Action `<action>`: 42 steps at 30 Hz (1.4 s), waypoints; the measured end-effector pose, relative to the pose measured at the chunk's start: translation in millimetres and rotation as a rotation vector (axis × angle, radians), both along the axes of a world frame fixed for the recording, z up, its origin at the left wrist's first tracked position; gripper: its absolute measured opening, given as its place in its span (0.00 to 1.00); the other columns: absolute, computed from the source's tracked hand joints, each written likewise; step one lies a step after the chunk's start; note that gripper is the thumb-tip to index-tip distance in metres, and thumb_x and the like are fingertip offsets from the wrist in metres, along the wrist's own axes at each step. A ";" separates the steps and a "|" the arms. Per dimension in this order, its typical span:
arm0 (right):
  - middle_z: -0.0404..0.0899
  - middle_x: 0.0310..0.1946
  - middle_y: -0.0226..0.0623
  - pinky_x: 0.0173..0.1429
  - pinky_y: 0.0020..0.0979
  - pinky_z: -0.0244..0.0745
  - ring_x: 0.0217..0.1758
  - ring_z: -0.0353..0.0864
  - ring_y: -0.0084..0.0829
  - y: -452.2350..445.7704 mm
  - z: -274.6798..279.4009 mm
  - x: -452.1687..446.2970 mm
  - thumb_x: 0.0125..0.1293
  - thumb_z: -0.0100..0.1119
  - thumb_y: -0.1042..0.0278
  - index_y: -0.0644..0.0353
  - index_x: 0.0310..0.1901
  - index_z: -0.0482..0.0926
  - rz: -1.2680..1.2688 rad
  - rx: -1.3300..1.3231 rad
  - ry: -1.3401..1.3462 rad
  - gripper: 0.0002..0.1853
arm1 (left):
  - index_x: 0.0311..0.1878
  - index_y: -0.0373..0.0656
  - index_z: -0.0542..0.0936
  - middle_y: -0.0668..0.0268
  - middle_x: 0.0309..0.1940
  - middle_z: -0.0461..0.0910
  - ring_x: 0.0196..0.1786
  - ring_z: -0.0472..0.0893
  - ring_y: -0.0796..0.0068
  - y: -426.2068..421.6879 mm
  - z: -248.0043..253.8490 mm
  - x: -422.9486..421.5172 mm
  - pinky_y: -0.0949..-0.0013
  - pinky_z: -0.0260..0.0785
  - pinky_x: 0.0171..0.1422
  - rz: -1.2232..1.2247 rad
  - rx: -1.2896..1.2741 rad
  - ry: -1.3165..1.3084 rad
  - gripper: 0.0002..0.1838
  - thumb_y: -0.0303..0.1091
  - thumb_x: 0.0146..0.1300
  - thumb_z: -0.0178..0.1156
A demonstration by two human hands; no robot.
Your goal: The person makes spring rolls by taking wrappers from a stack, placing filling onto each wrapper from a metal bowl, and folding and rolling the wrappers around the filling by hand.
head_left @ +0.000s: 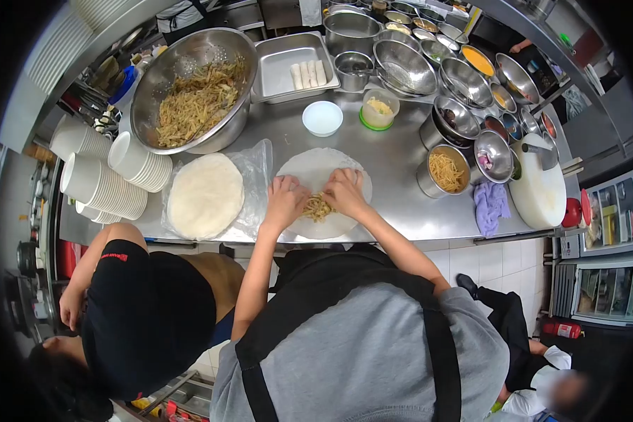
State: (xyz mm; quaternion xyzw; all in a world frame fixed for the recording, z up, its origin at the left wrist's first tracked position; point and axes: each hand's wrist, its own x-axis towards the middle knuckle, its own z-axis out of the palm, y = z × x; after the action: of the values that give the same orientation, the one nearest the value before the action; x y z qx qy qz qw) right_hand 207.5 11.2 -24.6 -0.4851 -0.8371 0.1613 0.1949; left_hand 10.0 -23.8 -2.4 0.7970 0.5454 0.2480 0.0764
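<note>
A round, thin, white spring roll wrapper (320,165) lies flat on the steel table in front of me. On its near half sits a small heap of shredded brown-yellow filling (318,208). My left hand (286,200) presses in on the heap's left side with curled fingers. From the right, my right hand (346,191) closes its fingers around the other side of the heap. Both fingertips are partly hidden. To the left, a stack of wrappers (207,195) rests on a clear plastic sheet (259,169).
A large steel colander (235,53) holds more filling. Behind are a steel tray (274,63) with several white rolls, a white bowl (322,118) and a green-based tub (378,124). Paper bowls (91,186) stand left, ingredient pots (432,184) right. A co-worker (151,302) stands close on my left.
</note>
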 end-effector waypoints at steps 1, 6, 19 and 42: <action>0.71 0.44 0.30 0.66 0.56 0.45 0.58 0.62 0.36 1.7 1.1 -5.2 0.50 0.68 0.64 0.51 0.30 0.86 0.023 -0.014 -0.037 0.05 | 0.31 0.53 0.84 0.68 0.48 0.70 0.58 0.65 0.59 -1.7 3.4 4.1 0.54 0.57 0.61 0.009 0.000 -0.030 0.06 0.33 0.46 0.68; 0.71 0.46 0.31 0.67 0.58 0.44 0.59 0.62 0.37 22.2 19.8 -10.4 0.49 0.69 0.64 0.50 0.29 0.86 0.089 -0.155 -0.018 0.05 | 0.31 0.52 0.84 0.68 0.48 0.70 0.58 0.65 0.60 -6.2 -0.4 9.1 0.54 0.57 0.61 -0.017 0.017 0.073 0.08 0.31 0.44 0.68; 0.76 0.44 0.35 0.61 0.55 0.52 0.56 0.65 0.40 24.0 32.9 23.2 0.48 0.69 0.62 0.49 0.29 0.87 -0.128 -0.101 -0.049 0.06 | 0.31 0.50 0.84 0.68 0.46 0.71 0.56 0.66 0.61 -4.9 -0.5 11.1 0.55 0.59 0.59 0.095 -0.007 -0.099 0.08 0.31 0.43 0.69; 0.66 0.53 0.35 0.65 0.56 0.45 0.64 0.56 0.38 -2.5 36.0 27.4 0.43 0.73 0.60 0.49 0.40 0.85 0.121 -0.028 -0.170 0.18 | 0.46 0.49 0.81 0.64 0.51 0.67 0.59 0.63 0.59 4.8 0.1 32.8 0.53 0.54 0.61 -0.086 -0.107 0.062 0.26 0.42 0.39 0.72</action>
State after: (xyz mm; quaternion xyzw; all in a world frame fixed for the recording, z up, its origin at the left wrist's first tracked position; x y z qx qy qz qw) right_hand 235.0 8.7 11.4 -0.4480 -0.8762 0.1425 0.1062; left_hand 42.7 -19.0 -2.3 0.8217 0.5254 0.1900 0.1123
